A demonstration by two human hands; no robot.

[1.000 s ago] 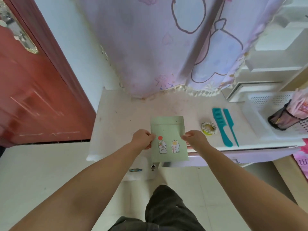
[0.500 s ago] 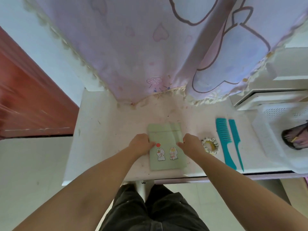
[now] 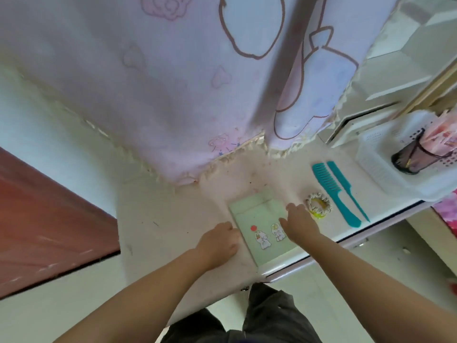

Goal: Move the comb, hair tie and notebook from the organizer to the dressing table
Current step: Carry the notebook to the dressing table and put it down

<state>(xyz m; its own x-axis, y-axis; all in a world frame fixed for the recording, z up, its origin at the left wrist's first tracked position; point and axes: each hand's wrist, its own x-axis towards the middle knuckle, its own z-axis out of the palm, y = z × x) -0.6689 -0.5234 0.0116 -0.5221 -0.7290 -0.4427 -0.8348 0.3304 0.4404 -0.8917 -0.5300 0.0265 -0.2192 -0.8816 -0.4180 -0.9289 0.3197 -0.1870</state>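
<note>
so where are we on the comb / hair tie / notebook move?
Nearly finished. The two teal plastic combs and the yellow-and-white frilly hair tie already lie on the white dressing table, outside the white perforated organizer basket. The pale green notebook with rabbit stickers lies flat there too; left hand and right hand rest at its edges. Left: letting go.

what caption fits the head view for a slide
Both hands set a green notebook flat on the dressing table, left of a hair tie and teal combs.
</note>
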